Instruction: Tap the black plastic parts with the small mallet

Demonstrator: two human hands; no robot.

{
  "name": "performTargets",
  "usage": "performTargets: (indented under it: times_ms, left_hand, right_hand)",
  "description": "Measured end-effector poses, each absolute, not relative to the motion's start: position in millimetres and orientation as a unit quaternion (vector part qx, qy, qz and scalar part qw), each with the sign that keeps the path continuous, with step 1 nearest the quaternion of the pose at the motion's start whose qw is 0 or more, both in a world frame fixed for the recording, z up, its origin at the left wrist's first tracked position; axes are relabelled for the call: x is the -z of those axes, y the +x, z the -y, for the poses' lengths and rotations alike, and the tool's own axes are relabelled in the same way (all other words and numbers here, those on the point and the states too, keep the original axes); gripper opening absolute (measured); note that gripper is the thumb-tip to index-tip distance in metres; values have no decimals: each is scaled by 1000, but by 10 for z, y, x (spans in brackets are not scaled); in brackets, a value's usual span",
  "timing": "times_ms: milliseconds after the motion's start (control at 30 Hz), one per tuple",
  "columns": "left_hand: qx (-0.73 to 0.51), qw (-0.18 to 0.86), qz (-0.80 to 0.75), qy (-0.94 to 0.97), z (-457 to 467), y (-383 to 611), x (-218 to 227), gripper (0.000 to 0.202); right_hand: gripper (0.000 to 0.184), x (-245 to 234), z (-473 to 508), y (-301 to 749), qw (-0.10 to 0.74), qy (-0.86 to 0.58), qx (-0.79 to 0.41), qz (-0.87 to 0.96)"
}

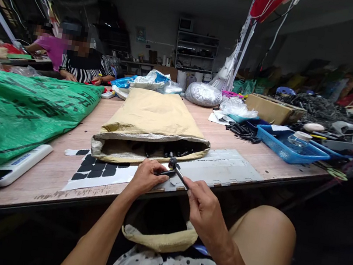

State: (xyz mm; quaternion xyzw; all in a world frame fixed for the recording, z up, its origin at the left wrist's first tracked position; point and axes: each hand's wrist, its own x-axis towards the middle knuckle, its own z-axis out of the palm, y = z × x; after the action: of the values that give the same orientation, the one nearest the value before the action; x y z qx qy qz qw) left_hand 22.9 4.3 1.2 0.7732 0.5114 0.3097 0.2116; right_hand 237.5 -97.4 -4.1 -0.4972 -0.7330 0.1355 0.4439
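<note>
My left hand (149, 176) is closed at the table's front edge, its fingers pinching a small black piece (168, 173). Just right of it, my right hand (204, 205) grips a slim dark rod with a rounded black head (172, 163); its exact kind is unclear. That head is close above the black piece, and I cannot tell whether they touch. Behind both hands, a tan sack (159, 114) lies with its mouth toward me and black parts inside. A white sheet with black rounded-square stickers (96, 168) lies left of my left hand.
Under the hands is a grey board (230, 169). A green bag (28, 106) and a white scale-like device (15, 166) occupy the left. Blue trays (287, 156), loose black parts (244, 131) and a cardboard box (271, 109) stand right. Another open sack (160, 240) hangs at my lap. Two people sit across.
</note>
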Motion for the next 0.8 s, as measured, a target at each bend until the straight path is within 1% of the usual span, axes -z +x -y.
performTargets:
  times_ms: [67, 233, 333, 433, 500, 667, 733, 800]
  left_hand:
    - [-313, 215, -511, 771, -46, 231, -10, 14]
    - [-311, 214, -510, 773, -51, 232, -18, 14]
    - [-310, 221, -508, 773, -51, 227, -19, 16]
    - [-307, 231, -506, 772, -49, 209, -27, 19]
    - [-302, 240, -500, 775, -48, 192, -39, 23]
    - [-272, 240, -488, 794, -70, 160, -44, 33]
    - [-258, 227, -490, 801, -88, 155, -27, 38]
    - [-252, 217, -491, 806, -104, 152, -5, 44]
  right_hand:
    - [46, 34, 984, 2387, 460, -498, -127, 724]
    - [45, 54, 1004, 2377, 427, -524, -132, 726]
    - [44, 13, 992, 2419, 444, -528, -131, 712]
    - [43, -37, 953, 2553, 440, -570, -91, 688]
    - [41, -42, 913, 2683, 406, -623, -44, 667]
    - [41, 25, 779, 2984, 279, -739, 62, 610]
    - [39, 53, 722, 3047, 252, -765, 75, 587]
    - [38, 75, 674, 3074, 244, -778, 75, 574]
